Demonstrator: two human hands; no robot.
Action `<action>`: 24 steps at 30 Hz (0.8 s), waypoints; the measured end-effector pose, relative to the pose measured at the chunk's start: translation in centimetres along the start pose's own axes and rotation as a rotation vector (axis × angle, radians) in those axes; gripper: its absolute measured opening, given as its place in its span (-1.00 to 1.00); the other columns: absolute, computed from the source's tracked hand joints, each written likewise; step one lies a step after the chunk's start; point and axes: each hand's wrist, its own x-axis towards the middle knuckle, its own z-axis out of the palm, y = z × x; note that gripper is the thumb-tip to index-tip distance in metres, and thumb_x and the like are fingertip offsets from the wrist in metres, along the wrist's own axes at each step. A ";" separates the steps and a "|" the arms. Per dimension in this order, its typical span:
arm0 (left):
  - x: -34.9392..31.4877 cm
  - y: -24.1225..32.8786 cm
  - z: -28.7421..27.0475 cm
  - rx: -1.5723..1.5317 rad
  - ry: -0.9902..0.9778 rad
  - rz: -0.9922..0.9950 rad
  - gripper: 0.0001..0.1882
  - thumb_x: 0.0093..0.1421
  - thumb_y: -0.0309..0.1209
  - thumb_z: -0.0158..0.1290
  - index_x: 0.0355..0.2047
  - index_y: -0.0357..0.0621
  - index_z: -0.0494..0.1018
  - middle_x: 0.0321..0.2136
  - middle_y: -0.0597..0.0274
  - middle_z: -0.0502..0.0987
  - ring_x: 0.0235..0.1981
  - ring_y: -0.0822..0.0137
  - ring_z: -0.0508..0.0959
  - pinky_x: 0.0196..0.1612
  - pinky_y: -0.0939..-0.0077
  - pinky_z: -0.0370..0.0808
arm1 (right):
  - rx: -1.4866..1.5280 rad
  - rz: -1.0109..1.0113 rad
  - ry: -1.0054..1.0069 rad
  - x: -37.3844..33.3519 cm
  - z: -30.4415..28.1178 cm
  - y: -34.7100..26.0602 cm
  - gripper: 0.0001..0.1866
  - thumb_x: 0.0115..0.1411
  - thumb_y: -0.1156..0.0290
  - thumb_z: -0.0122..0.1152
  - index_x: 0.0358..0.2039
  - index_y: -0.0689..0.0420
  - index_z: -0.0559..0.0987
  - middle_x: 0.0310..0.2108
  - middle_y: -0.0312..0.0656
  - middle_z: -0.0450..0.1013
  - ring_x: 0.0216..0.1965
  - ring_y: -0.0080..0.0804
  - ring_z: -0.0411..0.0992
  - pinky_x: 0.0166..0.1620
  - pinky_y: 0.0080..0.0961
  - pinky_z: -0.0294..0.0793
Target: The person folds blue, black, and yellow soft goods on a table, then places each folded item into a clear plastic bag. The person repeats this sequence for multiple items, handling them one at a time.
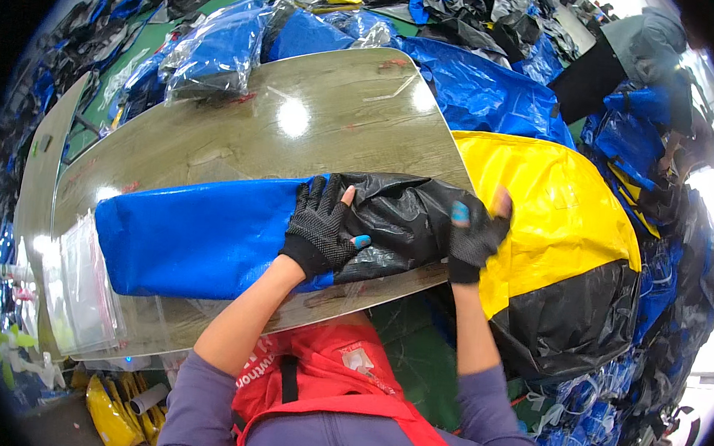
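Observation:
A long folded piece of sheet material lies across the table, its left part blue point(197, 235) and its right part black and wrinkled point(394, 226). My left hand point(319, 228), in a dark dotted glove with bare fingertips and blue tape on the thumb, presses flat on it where the colours meet, fingers spread. At the black part's right end is my right hand point(478, 237), gloved alike and slightly blurred. Its thumb and a bare fingertip stand apart; I see nothing held between them. Beside it, a yellow and black sheet piece point(555, 213) hangs past the table's right edge.
The wood-patterned table point(297, 126) has a curved far edge. Clear plastic sleeves point(88, 286) lie at its left end, and plastic-wrapped blue packs point(219, 53) at the back. Piles of blue and black sheeting surround it. Another person point(651, 57) is at the far right.

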 end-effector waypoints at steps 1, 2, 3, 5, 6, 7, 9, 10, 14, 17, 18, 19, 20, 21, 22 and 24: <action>0.0 -0.2 0.0 -0.072 -0.022 0.017 -0.02 0.02 0.16 0.11 0.28 -0.22 0.09 0.27 -0.27 0.09 0.30 -0.27 0.05 0.35 -0.08 -0.12 | 0.203 0.202 0.111 -1.2 -0.4 -0.1 -0.43 0.20 0.21 0.16 0.15 0.25 0.33 0.13 0.13 0.30 0.14 0.08 0.26 0.24 -0.10 0.17; -0.2 -0.4 0.0 -0.084 0.009 -0.004 -0.01 0.02 0.16 0.12 0.28 -0.26 0.09 0.27 -0.27 0.09 0.30 -0.27 0.05 0.35 -0.08 -0.12 | 0.606 0.443 0.125 -2.2 -0.7 -0.5 -0.43 0.17 0.30 0.22 0.14 0.26 0.33 0.12 0.11 0.31 0.12 0.01 0.29 0.21 -0.12 0.24; -0.3 -0.7 -0.2 -0.098 -0.005 0.020 0.00 0.01 0.16 0.12 0.27 -0.28 0.09 0.27 -0.26 0.08 0.30 -0.27 0.04 0.35 -0.09 -0.12 | 0.989 0.698 0.149 -2.9 -0.9 -1.2 -0.42 0.14 0.38 0.27 0.13 0.28 0.33 0.11 0.08 0.33 0.09 -0.05 0.33 0.17 -0.14 0.32; -0.4 -1.0 -0.5 -0.102 0.012 0.090 0.02 0.00 0.16 0.12 0.27 -0.31 0.09 0.28 -0.25 0.08 0.30 -0.27 0.03 0.35 -0.09 -0.12 | 1.322 1.004 0.137 -3.2 -1.0 -3.3 -0.42 0.10 0.46 0.33 0.12 0.27 0.34 0.11 0.03 0.33 0.08 -0.13 0.36 0.13 -0.16 0.40; -0.4 -1.0 -0.5 -0.095 -0.017 0.054 0.01 0.00 0.16 0.12 0.27 -0.30 0.09 0.28 -0.25 0.07 0.30 -0.28 0.02 0.35 -0.09 -0.12 | 1.272 1.044 0.108 -2.8 -1.0 -4.9 -0.42 0.10 0.46 0.33 0.12 0.25 0.35 0.12 0.01 0.33 0.09 -0.14 0.36 0.12 -0.17 0.41; -0.5 -1.0 -0.4 -0.102 -0.022 0.054 0.00 0.00 0.16 0.11 0.27 -0.29 0.09 0.28 -0.25 0.07 0.31 -0.28 0.02 0.35 -0.10 -0.12 | 1.217 1.023 0.153 -2.3 -1.0 -6.8 -0.42 0.10 0.45 0.33 0.12 0.23 0.35 0.13 -0.02 0.33 0.10 -0.16 0.35 0.11 -0.18 0.43; -0.9 -1.0 0.3 -0.054 0.117 0.137 -0.11 0.07 0.13 0.09 0.22 -0.28 0.18 0.23 -0.23 0.16 0.32 -0.23 0.02 0.35 -0.09 -0.14 | 0.778 0.397 -0.263 -1.1 -0.7 -11.4 -0.31 0.01 0.25 0.36 0.15 0.14 0.36 0.10 -0.02 0.37 0.04 -0.07 0.40 0.05 -0.17 0.43; -1.0 -0.8 0.9 -0.462 0.148 -0.104 -0.14 0.09 0.12 0.08 0.21 -0.27 0.19 0.23 -0.21 0.16 0.32 -0.23 0.01 0.35 -0.09 -0.15 | 0.439 0.001 -0.324 -0.6 -0.5 -14.0 -0.22 -0.07 0.17 0.39 0.18 0.12 0.36 0.08 0.02 0.37 0.02 -0.02 0.41 0.04 -0.12 0.41; -2.3 -1.8 2.6 -0.447 0.082 -0.041 -0.17 0.10 0.11 0.07 0.20 -0.26 0.21 0.24 -0.18 0.17 0.33 -0.22 0.00 0.35 -0.08 -0.16 | 0.286 -0.514 -0.488 0.7 0.5 -22.3 -0.42 -0.05 0.23 0.29 0.05 0.01 0.47 -0.09 0.11 0.42 -0.07 0.08 0.40 0.09 0.00 0.29; -3.4 -2.0 1.0 -0.477 0.024 0.018 -0.19 0.11 0.10 0.07 0.19 -0.25 0.23 0.24 -0.16 0.18 0.33 -0.21 0.00 0.35 -0.07 -0.16 | 0.303 -0.549 -0.538 1.1 0.4 -24.1 -0.43 -0.06 0.23 0.29 0.04 -0.01 0.49 -0.09 0.07 0.42 -0.04 0.08 0.36 0.12 -0.01 0.25; -3.9 -1.9 -0.4 -0.504 -0.030 0.043 -0.20 0.11 0.10 0.07 0.19 -0.24 0.24 0.24 -0.16 0.18 0.33 -0.21 0.00 0.35 -0.07 -0.16 | 0.312 -0.620 -0.504 1.0 0.3 -24.1 -0.42 -0.07 0.25 0.31 0.04 -0.02 0.49 -0.10 0.05 0.43 -0.04 0.08 0.36 0.13 -0.03 0.24; -4.2 -1.6 -1.9 -0.538 -0.116 0.088 -0.20 0.12 0.10 0.07 0.19 -0.24 0.24 0.24 -0.15 0.18 0.33 -0.21 0.00 0.35 -0.07 -0.16 | 0.318 -0.690 -0.471 0.9 0.1 -24.0 -0.41 -0.09 0.28 0.34 0.04 -0.04 0.49 -0.11 0.03 0.44 -0.04 0.08 0.35 0.14 -0.06 0.24; -4.5 -1.3 -3.8 -0.589 -0.270 0.177 -0.21 0.12 0.09 0.07 0.19 -0.24 0.25 0.24 -0.14 0.19 0.33 -0.20 0.00 0.35 -0.07 -0.16 | 0.418 -0.513 -0.425 0.6 0.1 -23.7 -0.34 -0.13 0.24 0.36 0.08 -0.07 0.47 -0.02 0.02 0.41 0.03 0.13 0.31 0.19 -0.09 0.19; -5.6 -1.3 -6.0 -0.665 -0.459 0.293 -0.22 0.12 0.09 0.07 0.18 -0.23 0.26 0.24 -0.14 0.19 0.33 -0.20 0.00 0.35 -0.07 -0.17 | 0.321 -0.535 -0.538 0.3 0.1 -23.4 -0.32 -0.11 0.21 0.35 0.11 -0.08 0.45 0.05 0.04 0.35 0.12 0.12 0.25 0.23 -0.09 0.13; -6.7 -1.5 -8.2 -0.665 -0.599 0.366 -0.22 0.12 0.09 0.07 0.18 -0.23 0.26 0.24 -0.13 0.19 0.33 -0.20 -0.01 0.35 -0.06 -0.17 | 0.218 -0.455 -0.614 -0.1 0.2 -23.1 -0.29 -0.10 0.17 0.33 0.15 -0.10 0.42 0.13 0.06 0.30 0.20 0.10 0.19 0.26 -0.09 0.08; -8.1 -3.3 -12.0 -0.459 -0.240 0.410 -0.23 0.10 0.10 0.08 0.19 -0.13 0.29 0.23 -0.06 0.24 0.33 -0.14 0.03 0.36 0.01 -0.14 | 0.092 -0.522 -0.722 -1.8 1.1 -23.0 -0.17 -0.04 -0.07 0.22 0.26 -0.07 0.28 0.29 0.10 0.09 0.36 0.14 -0.11 0.33 0.15 -0.29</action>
